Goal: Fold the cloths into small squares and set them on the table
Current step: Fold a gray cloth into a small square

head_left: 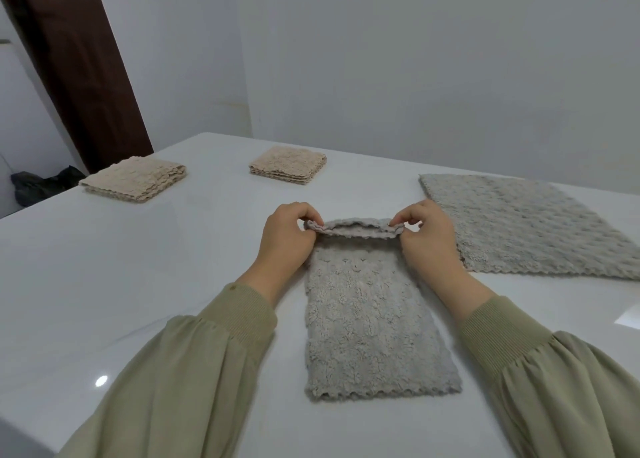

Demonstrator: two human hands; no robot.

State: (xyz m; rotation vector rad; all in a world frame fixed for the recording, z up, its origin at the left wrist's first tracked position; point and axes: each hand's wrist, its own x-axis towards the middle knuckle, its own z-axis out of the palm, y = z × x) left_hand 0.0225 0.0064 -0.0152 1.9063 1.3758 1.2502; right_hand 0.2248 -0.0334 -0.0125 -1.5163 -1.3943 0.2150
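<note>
A grey fluffy cloth (374, 326), folded into a long strip, lies on the white table (138, 284) in front of me. My left hand (287, 239) pinches its far left corner and my right hand (426, 235) pinches its far right corner; the far edge is lifted slightly off the table and curls toward me. A second grey cloth (526, 229) lies spread flat to the right. Two beige cloths sit folded into small squares at the far side, one at the left (135, 180) and one near the middle (289, 165).
The table's left edge runs diagonally at the left, with a dark bag (41, 185) on the floor beyond it. A brown door frame (79, 69) stands behind. White walls close off the back and right.
</note>
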